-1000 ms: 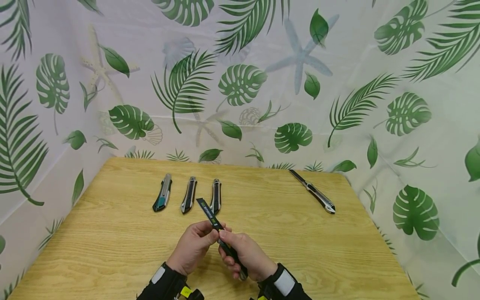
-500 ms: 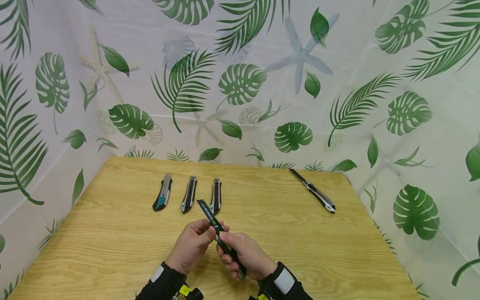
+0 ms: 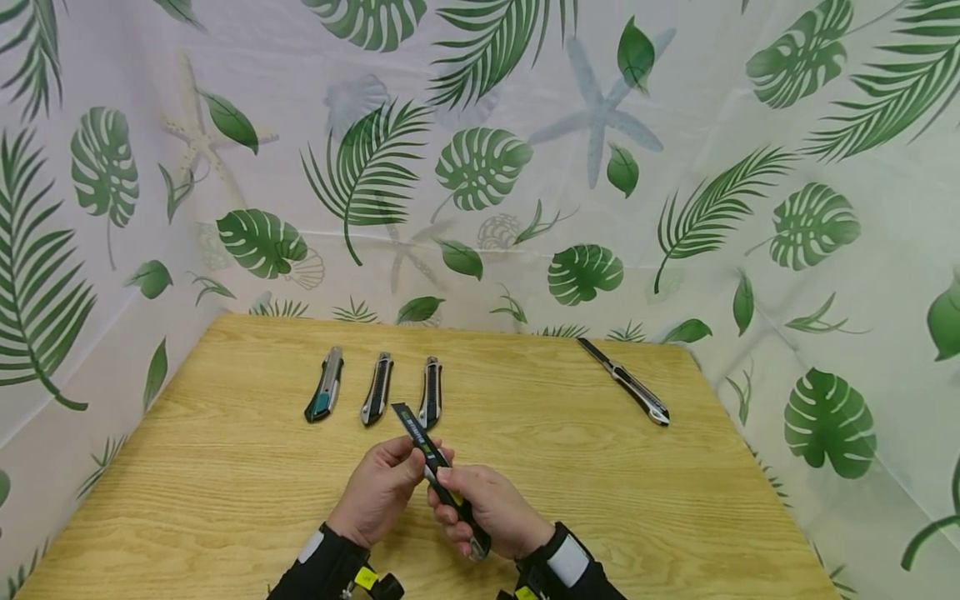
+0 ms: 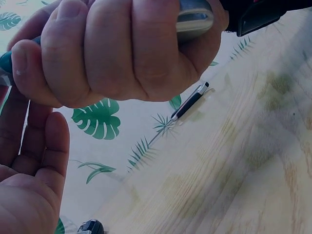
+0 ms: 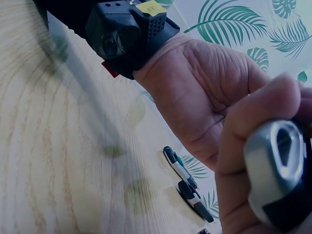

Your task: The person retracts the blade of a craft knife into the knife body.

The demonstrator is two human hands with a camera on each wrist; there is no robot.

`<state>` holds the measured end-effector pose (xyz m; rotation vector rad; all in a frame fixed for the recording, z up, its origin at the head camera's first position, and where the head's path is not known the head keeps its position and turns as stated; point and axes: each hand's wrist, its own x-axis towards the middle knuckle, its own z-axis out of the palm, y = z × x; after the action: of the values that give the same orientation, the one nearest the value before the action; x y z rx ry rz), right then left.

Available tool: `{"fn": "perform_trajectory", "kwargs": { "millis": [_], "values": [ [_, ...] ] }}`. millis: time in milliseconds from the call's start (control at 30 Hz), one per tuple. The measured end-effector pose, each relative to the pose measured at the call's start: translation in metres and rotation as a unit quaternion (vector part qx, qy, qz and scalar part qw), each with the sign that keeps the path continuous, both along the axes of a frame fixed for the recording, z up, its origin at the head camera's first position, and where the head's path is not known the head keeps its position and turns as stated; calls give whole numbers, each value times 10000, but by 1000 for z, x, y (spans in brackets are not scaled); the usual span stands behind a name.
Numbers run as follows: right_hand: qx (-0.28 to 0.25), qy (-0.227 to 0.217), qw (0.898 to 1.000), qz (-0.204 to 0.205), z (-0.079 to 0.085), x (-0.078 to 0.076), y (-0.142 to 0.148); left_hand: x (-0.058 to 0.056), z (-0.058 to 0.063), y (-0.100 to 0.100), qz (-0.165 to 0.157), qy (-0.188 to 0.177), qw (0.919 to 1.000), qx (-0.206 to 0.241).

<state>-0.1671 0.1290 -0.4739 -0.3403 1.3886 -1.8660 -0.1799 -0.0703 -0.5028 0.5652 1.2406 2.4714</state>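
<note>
A black utility knife (image 3: 418, 436) with pale and green lettering slants between my two hands above the table. My right hand (image 3: 491, 510) grips its lower half, thumb lying on top beside a yellow part. With thumb and forefinger my left hand (image 3: 375, 493) pinches it further up. In the left wrist view the curled fingers of the right hand (image 4: 109, 53) wrap the handle, and its silver butt (image 4: 195, 20) pokes out. That looped metal butt (image 5: 273, 168) also shows close up in the right wrist view, in front of the left hand (image 5: 190, 92).
Behind the hands lie a teal-and-grey utility knife (image 3: 325, 386) and two black-and-silver ones (image 3: 377, 389), (image 3: 431, 387) in a row. Another utility knife (image 3: 637, 392), its dark blade extended, lies at the back right. A leaf-print curtain (image 3: 480, 208) surrounds the wooden table (image 3: 600, 500).
The knife's upper end has dropped slightly. Both hands have shifted a little left, and more of the yellow part shows below the right thumb. The knives on the table stay put.
</note>
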Motion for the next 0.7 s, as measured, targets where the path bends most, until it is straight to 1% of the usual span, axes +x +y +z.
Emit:
{"fn": "perform_trajectory", "kwargs": {
  "millis": [100, 300, 500, 700],
  "values": [
    [-200, -10, 9997, 122, 0, 0, 1, 0, 1, -1, -13, 7, 10000, 24],
    [-524, -79, 9979, 373, -2, 0, 1, 0, 1, -3, -101, 37, 9997, 209],
    [-786, -66, 9951, 590, -2, 0, 2, 0, 3, -5, -107, -127, 9995, 255],
    [-1250, 81, 9895, 718, -3, 2, 0, 1, 6, -5, -89, -239, 9994, 240]
  ]
}}
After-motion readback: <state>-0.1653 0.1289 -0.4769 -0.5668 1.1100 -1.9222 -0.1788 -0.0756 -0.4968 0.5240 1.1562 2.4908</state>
